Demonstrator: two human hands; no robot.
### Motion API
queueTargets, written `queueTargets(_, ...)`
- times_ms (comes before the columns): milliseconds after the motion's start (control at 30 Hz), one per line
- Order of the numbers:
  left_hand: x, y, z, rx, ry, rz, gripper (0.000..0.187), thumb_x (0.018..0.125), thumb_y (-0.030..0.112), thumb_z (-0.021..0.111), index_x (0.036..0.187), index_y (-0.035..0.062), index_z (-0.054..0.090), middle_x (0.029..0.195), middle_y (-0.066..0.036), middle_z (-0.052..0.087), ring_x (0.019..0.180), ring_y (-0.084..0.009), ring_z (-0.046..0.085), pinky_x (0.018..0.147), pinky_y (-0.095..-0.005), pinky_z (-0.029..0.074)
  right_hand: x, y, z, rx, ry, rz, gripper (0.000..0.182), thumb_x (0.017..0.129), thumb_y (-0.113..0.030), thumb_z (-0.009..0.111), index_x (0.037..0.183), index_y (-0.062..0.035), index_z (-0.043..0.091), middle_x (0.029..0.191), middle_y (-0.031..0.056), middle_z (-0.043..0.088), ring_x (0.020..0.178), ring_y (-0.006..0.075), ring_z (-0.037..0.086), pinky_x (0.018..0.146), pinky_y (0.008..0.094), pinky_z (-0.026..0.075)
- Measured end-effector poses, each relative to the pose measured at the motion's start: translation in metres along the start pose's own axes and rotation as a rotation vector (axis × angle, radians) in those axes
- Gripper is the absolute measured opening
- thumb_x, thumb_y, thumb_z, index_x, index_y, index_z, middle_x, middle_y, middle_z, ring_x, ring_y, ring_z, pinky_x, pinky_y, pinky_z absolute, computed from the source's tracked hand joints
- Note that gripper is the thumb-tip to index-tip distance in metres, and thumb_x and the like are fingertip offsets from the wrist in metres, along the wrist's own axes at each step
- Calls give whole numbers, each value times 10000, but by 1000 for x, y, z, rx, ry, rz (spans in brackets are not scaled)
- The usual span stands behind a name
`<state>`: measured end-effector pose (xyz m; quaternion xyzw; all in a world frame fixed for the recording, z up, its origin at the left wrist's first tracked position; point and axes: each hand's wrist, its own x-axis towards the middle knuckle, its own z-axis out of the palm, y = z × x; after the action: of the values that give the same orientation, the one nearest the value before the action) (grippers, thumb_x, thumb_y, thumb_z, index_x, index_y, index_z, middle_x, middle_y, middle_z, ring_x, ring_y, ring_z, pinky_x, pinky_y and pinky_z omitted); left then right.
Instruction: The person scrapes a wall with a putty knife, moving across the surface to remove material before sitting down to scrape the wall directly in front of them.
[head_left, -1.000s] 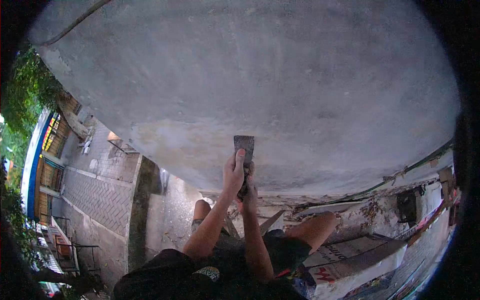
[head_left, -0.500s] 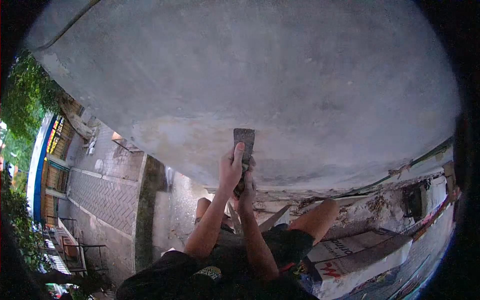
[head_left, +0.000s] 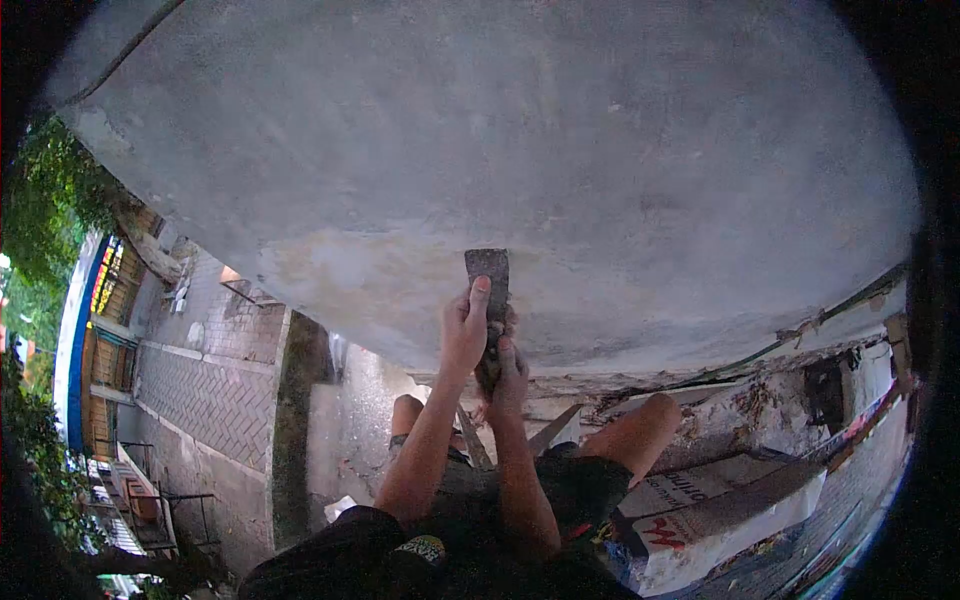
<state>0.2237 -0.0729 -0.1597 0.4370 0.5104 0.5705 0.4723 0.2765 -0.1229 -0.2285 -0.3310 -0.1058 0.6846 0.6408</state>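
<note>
A scraper point(head_left: 488, 264) with a wide, dull blade points up against a grey plastered wall point(head_left: 600, 150), its end right at the wall's surface. My left hand point(head_left: 464, 325) grips it from the left, the thumb pressed flat on the blade. Lower down, my right hand point(head_left: 509, 378) is closed around the dark handle, thumb along its front. Parts of the handle are hidden by the fingers. Around the blade the wall shows a pale, yellowish patch point(head_left: 345, 265).
My bare knee point(head_left: 645, 430) is close below the wall's broken lower edge. A dark cable point(head_left: 760, 350) runs along that edge to the right. At the lower right lies a white printed panel point(head_left: 690, 510). A brick-paved path point(head_left: 205, 390) stretches off to the left.
The scraper and my left hand have shifted slightly up the wall. My right hand has changed its hold, with its thumb now higher along the handle.
</note>
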Motion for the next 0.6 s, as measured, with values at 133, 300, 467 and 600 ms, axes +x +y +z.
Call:
queueTargets(133,-3,1,3,-115,-27,-56,436,854,418,415,747,9,521,583,-46,535,460,-105,496,399,-229,388,-9,-16,5,-50,-3,37,227,840,-270,494,847,-46,532,640,15,530,453,84,483,378,217,381)
queueTargets(300,-4,-1,11,-239,-30,-67,437,859,417,404,754,7,513,580,-62,537,442,-114,495,386,-227,393,-2,-22,-7,-245,10,-49,244,843,-277,486,853,-40,541,631,6,520,436,70,452,363,212,346)
queueTargets(467,-4,-7,13,-278,-29,-61,442,853,430,407,765,10,515,585,-58,534,456,-117,499,408,-235,408,-8,-33,-6,-288,43,-5,276,829,-294,513,849,-22,547,646,4,513,477,72,454,400,227,351)
queueTargets(600,-7,-6,20,-405,-63,-137,429,855,426,402,773,19,514,600,-54,536,482,-125,510,438,-239,418,-10,-48,-8,-430,95,-75,287,816,-299,536,842,-14,549,671,-1,513,531,71,455,450,232,355)
